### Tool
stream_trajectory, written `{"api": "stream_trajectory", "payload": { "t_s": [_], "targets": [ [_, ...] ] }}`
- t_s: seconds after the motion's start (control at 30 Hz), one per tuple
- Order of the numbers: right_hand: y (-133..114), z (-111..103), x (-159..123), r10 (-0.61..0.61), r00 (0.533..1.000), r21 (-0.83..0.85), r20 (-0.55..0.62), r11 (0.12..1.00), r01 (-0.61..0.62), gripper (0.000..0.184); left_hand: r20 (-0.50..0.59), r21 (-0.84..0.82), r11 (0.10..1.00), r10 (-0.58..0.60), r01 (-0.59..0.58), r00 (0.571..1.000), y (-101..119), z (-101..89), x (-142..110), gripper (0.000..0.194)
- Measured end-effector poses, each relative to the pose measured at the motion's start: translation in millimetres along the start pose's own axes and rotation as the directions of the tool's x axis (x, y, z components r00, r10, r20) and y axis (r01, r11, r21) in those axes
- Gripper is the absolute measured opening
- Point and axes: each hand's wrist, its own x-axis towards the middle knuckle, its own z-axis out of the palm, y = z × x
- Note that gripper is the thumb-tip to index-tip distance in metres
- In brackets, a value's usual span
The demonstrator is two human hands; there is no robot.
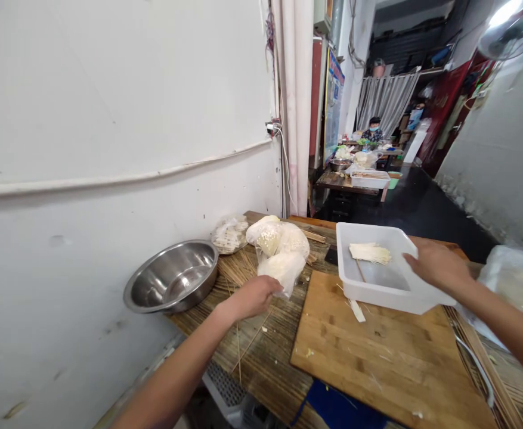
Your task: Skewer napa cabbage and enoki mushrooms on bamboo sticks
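Observation:
My left hand (257, 297) is closed on the near end of a clear plastic bag of enoki mushrooms (284, 267), its fingers pinched on the film. Behind it, more enoki bundles (294, 239) lie bunched together. My right hand (438, 263) grips the right rim of a white plastic tub (375, 293), whose near side is over the wooden cutting board (373, 357). Inside the tub lies a flat, fanned bundle of enoki (371, 252) with a thin stick under it. A pale strip (357, 310) rests on the board just in front of the tub.
A steel basin (174, 277) stands at the table's left edge, beside a bag of pale pieces (229, 233). Bamboo skewers (238, 268) are scattered on the table. A plastic-covered container (514, 280) is at right. Farther back, a person (373, 130) sits behind another table.

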Motion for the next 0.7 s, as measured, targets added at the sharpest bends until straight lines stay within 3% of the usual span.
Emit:
{"api": "stream_trajectory", "payload": {
  "t_s": [0.07,0.1,0.13,0.17,0.2,0.23,0.27,0.37,0.47,0.7],
  "targets": [
    [-54,12,-17,-0.260,0.966,-0.040,0.012,0.965,0.260,0.034,-0.083,-0.035,0.998,-0.047,0.044,0.995,-11,-10.7,7,0.042],
    [-83,24,-27,-0.395,0.917,-0.029,0.049,0.918,0.396,0.037,-0.123,-0.053,0.996,-0.079,0.073,0.989,-17,-14.8,13,0.042],
    [-112,39,-37,-0.589,0.802,-0.028,0.098,0.804,0.593,0.043,-0.162,-0.071,0.992,-0.115,0.105,0.980,-24,-17.9,20,0.042],
    [-137,55,-46,-0.750,0.649,-0.014,0.128,0.653,0.757,0.049,-0.195,-0.086,0.986,-0.154,0.140,0.969,-30,-19.7,29,0.041],
    [-159,71,-53,-0.830,0.539,-0.005,0.146,0.544,0.839,0.053,-0.222,-0.098,0.979,-0.194,0.176,0.956,-36,-20.3,38,0.038],
    [-175,86,-59,-0.857,0.487,-0.008,0.169,0.493,0.870,0.054,-0.239,-0.105,0.971,-0.234,0.214,0.943,-42,-19.9,48,0.034],
    [-186,99,-62,-0.865,0.464,-0.039,0.189,0.465,0.884,0.053,-0.243,-0.109,0.962,-0.272,0.252,0.931,-47,-18.7,57,0.029],
    [-193,118,-57,-0.805,0.555,-0.188,0.207,0.524,0.830,0.038,-0.213,-0.105,0.932,-0.362,0.347,0.908,-61,-14.2,81,0.020],
    [-184,112,-46,-0.755,0.633,-0.250,0.170,0.588,0.769,0.029,-0.185,-0.080,0.908,-0.420,0.412,0.889,-69,-13.7,96,0.030],
    [-179,101,-45,-0.756,0.649,-0.235,0.081,0.619,0.750,0.024,-0.089,0.036,0.870,-0.487,0.491,0.869,-70,-21.0,108,0.028]
  ]
}}
